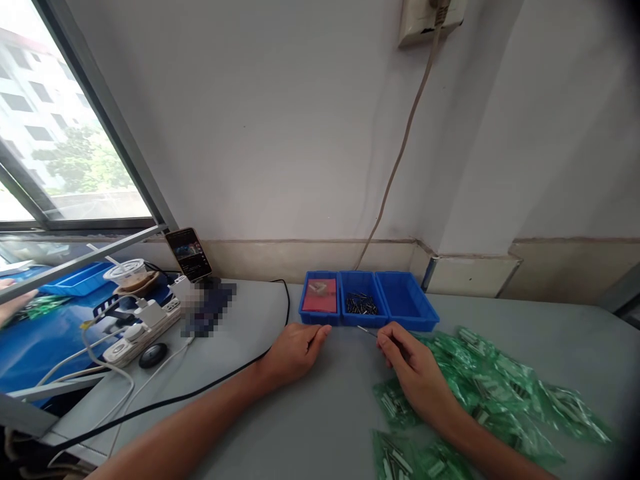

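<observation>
My left hand (295, 351) rests on the grey table in front of the left blue bin, thumb and fingers closed together. Whatever it may pinch is too small to make out. Between the thumb and fingers of my right hand (413, 360) is a thin metal rod (367, 331), its tip pointing left towards my left hand. Close in front of both hands stand blue bins. The left bin (303, 313) has a red card (320, 303) with small pale pieces on it. Many small dark metal pins (361, 304) lie in the middle bin. The right bin (410, 300) shows its bare blue floor.
Green plastic bags (495, 380) of metal parts spread around my right forearm. A black cable (215, 383) crosses the table under my left arm. To the left are a mouse (153, 355), a power strip (145, 333), a propped phone (189, 253) and a cup (125, 272). Another person's hand (15, 300) shows at far left.
</observation>
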Motion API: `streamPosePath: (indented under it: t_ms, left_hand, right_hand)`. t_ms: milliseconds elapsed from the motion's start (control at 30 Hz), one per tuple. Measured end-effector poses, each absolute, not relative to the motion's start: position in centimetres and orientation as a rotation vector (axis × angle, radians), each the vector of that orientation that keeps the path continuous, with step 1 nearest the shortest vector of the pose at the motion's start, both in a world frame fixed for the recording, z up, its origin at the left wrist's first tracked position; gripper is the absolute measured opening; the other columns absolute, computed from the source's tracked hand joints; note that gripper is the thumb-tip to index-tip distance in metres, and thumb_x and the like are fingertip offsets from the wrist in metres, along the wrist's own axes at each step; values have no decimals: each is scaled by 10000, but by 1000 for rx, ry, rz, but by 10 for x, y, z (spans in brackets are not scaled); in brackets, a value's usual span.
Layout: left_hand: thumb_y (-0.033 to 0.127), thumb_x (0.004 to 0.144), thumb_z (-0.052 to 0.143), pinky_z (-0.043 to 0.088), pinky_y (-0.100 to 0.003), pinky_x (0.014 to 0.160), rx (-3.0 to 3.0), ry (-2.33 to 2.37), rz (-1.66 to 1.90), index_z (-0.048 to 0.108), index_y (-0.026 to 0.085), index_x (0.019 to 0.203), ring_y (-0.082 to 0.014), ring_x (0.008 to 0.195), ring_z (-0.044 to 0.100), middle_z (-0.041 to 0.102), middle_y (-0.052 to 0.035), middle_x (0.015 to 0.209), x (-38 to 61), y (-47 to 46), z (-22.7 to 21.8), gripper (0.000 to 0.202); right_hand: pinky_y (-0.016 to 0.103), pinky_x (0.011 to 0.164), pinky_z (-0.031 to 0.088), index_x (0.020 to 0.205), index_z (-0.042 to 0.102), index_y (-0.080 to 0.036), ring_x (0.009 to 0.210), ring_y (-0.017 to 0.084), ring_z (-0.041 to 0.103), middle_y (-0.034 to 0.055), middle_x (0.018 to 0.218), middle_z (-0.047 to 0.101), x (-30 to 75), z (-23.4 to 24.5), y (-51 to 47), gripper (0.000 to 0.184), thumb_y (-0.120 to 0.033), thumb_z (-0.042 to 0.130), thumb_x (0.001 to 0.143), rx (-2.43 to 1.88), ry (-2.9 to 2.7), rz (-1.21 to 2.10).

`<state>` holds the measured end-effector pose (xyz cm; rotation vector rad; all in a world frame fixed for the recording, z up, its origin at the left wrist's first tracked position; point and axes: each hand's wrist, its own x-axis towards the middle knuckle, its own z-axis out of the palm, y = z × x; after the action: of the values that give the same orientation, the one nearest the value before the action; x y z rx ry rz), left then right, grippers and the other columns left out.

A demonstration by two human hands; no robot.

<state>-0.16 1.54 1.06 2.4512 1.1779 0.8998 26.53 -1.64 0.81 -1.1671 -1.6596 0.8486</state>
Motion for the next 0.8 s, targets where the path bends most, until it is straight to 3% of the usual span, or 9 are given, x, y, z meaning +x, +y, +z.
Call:
streamPosePath:
  t_ms: [267, 533, 800]
  left_hand:
    - [438, 1141, 365, 215, -304, 562, 2258, 1242, 1161, 328, 211, 668, -113, 522, 255, 284, 55, 582, -6, 16, 17, 526]
    - [474, 1148, 340, 250, -292, 572, 2261, 1282, 1177, 362, 207, 681, -118, 538, 302, 328, 46, 600, -10, 21, 17, 538]
    - [406, 1168, 305, 290, -307, 589, 2815, 1177, 778, 554, 192, 745, -148, 581, 516, 600, -9, 666, -12, 22, 6, 535]
  right_hand:
    - [304, 639, 371, 886, 574, -244, 701, 178, 447, -23, 778, 483, 266, 8, -18, 322, -470, 468, 1090, -1178, -1645, 858]
    - [301, 664, 407, 946, 588, -250, 733, 184, 469, -17, 824, 511, 265, 9, -18, 277, -480, 505, 1076, -1186, -1610, 866]
    - [301, 648, 414, 953, 600, -248, 732, 196, 488, -4, 824, 537, 265, 11, -19, 295, -491, 488, 1079, -1209, -1663, 826]
